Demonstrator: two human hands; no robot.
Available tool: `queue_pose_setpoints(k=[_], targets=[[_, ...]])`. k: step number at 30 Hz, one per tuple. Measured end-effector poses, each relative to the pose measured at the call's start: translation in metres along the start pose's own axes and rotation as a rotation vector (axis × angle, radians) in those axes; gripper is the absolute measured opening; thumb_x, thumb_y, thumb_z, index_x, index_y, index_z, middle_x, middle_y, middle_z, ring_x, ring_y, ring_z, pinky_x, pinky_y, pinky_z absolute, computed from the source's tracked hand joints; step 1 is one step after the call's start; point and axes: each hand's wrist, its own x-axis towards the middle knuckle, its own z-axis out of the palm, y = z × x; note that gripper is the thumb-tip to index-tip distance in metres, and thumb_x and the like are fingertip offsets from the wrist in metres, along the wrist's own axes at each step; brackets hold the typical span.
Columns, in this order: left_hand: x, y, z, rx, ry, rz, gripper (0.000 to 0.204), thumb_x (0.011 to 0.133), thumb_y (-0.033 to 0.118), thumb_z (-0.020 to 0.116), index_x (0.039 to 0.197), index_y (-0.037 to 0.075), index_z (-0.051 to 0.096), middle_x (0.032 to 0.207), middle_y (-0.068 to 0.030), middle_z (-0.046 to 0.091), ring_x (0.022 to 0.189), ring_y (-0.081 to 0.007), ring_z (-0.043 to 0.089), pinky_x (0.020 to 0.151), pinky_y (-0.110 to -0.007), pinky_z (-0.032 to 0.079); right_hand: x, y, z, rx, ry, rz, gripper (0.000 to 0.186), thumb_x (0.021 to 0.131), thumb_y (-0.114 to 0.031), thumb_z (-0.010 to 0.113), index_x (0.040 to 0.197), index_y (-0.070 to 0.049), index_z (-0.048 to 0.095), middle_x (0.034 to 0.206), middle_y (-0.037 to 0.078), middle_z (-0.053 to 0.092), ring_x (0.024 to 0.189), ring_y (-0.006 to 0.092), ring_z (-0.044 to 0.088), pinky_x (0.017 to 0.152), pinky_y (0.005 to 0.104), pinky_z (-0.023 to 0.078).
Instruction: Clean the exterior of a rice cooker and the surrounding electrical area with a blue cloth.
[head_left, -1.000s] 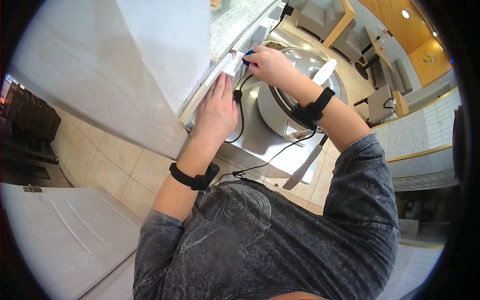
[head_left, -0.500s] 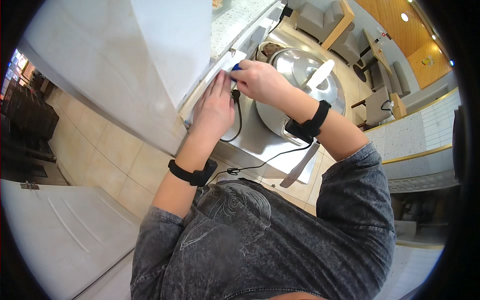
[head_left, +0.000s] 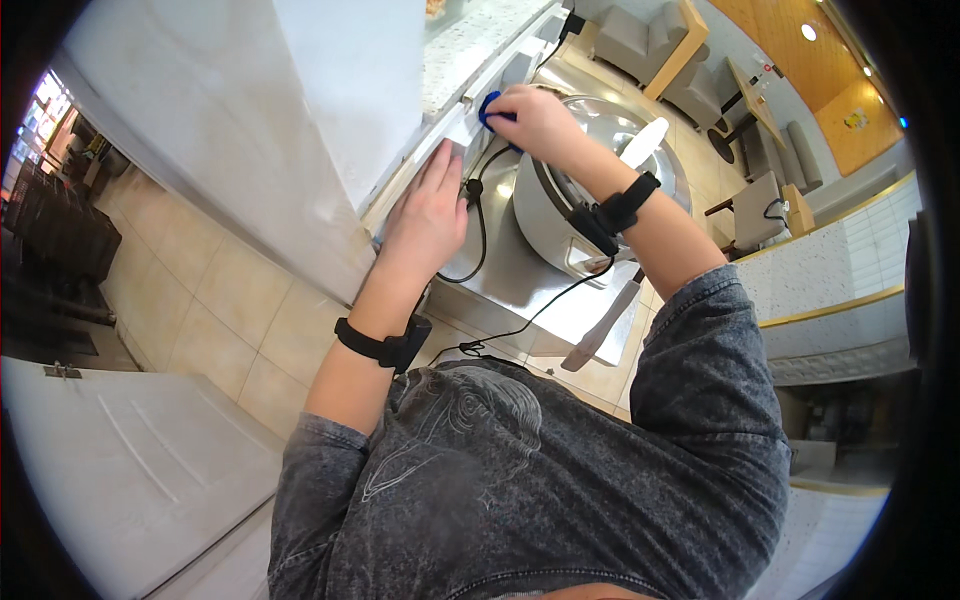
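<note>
My right hand (head_left: 535,122) grips a bunched blue cloth (head_left: 488,110) at the far part of a narrow white ledge (head_left: 462,128), which runs beside a tall white panel. Much of the cloth is hidden by the fingers. Flat on the nearer part of this ledge lies my left hand (head_left: 428,220), its fingers stretched forward and holding nothing. A black cable with a plug (head_left: 474,187) hangs beside its fingertips. Beneath my right forearm stands a big round metal pot (head_left: 545,215) with a shiny lid (head_left: 595,120), partly covered by the arm.
The pot rests on a steel table (head_left: 510,285). A white spatula-like blade (head_left: 645,143) lies over the lid, and a grey-brown handle (head_left: 600,330) sticks out by the table's edge. A thin cord (head_left: 540,320) crosses in front of me. Grey seats (head_left: 650,40) stand farther off.
My right hand has slid farther away along the ledge with the blue cloth, and more of the cloth shows. The left hand has stayed nearly in place.
</note>
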Motion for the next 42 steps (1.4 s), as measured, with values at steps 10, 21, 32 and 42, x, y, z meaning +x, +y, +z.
queue_pose_setpoints(k=[10,21,32,42], targets=[[0.0,-0.003,0.001,0.02,0.002,0.018,0.051,0.084,0.01,0.062,0.131,-0.006,0.05,0.148,-0.0202,0.04,0.127,-0.0385,0.047,0.105,-0.044,0.041,0.011,0.004,0.008,-0.199,0.026,-0.21,0.015,0.079,-0.017,0.066,0.085,-0.005,0.071,0.082,0.013,0.062,0.077,0.0336,0.062,0.071,0.0408,0.052],[0.001,-0.003,0.003,-0.008,-0.008,-0.002,0.05,0.085,0.012,0.062,0.131,-0.004,0.051,0.148,-0.0192,0.04,0.126,-0.0384,0.048,0.104,-0.044,0.042,0.011,0.015,0.006,-0.219,-0.001,-0.198,0.014,0.079,-0.015,0.066,0.084,-0.003,0.07,0.083,0.013,0.062,0.077,0.0339,0.063,0.071,0.0409,0.052],[0.0,-0.003,0.0,-0.059,0.0,-0.008,0.05,0.084,0.01,0.062,0.131,-0.005,0.05,0.147,-0.0204,0.04,0.126,-0.0393,0.048,0.105,-0.044,0.042,0.014,0.03,-0.003,-0.275,-0.056,-0.175,0.017,0.079,-0.016,0.065,0.089,-0.004,0.073,0.09,0.013,0.065,0.081,0.0335,0.064,0.075,0.0394,0.053],[-0.001,-0.005,0.001,0.009,0.059,0.016,0.052,0.083,0.009,0.063,0.131,-0.004,0.049,0.145,-0.0222,0.042,0.127,-0.0392,0.047,0.105,-0.044,0.042,-0.007,-0.042,0.015,-0.024,-0.057,-0.384,0.011,0.076,-0.009,0.068,0.086,-0.004,0.07,0.085,0.013,0.062,0.076,0.033,0.063,0.068,0.0396,0.053]])
